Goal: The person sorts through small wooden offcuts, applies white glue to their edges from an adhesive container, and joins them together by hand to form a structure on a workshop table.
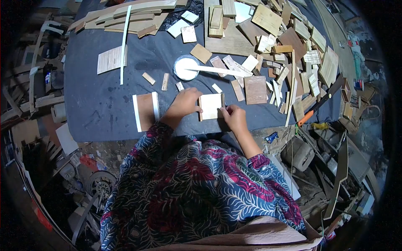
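Between my two hands, near the front edge of the table, is a small pale square wood piece (211, 106) with a darker strip along its left and right sides. My left hand (184, 103) grips its left strip, thumb at the side. At the right strip, my right hand (233, 115) pinches the edge with thumb and fingers. Left of my left hand lies a brown board (146, 111) with white strips on two sides. Beyond my hands stands a round tub of white paste (185, 69), and a long pale stick (217, 70) rests across it.
Scattered wood offcuts (268, 21) are heaped at the back right. A saw with an orange handle (305, 119) lies at the right edge. Long curved slats (130, 16) lie at the back left, near a striped board (109, 60). Small blocks (165, 82) sit left of the tub.
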Available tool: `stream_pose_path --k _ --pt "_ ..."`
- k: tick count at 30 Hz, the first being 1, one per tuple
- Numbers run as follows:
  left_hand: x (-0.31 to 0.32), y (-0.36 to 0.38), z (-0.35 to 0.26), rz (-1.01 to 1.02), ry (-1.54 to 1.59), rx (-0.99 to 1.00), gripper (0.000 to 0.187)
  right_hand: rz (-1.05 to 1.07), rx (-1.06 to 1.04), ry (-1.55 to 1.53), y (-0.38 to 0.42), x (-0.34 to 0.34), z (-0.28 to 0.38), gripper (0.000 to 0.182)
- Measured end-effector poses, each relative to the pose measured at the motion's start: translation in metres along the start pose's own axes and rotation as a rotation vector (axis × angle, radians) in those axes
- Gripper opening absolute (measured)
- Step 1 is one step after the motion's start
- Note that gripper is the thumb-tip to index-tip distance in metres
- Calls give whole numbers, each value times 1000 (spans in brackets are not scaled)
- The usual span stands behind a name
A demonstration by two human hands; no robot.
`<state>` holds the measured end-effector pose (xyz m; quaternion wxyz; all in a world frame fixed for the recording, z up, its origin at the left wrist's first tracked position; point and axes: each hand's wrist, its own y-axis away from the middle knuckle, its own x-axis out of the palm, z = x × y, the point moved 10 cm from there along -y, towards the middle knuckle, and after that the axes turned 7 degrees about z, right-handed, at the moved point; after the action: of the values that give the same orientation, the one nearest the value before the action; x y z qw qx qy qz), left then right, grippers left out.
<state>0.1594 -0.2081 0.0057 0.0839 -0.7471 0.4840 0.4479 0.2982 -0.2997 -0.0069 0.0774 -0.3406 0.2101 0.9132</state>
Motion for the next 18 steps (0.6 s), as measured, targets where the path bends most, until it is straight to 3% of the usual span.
stream_pose_path --k 18 --pt "-2 1 -1 -39 -2 30 53 -59 -33 4 0 0 0 21"
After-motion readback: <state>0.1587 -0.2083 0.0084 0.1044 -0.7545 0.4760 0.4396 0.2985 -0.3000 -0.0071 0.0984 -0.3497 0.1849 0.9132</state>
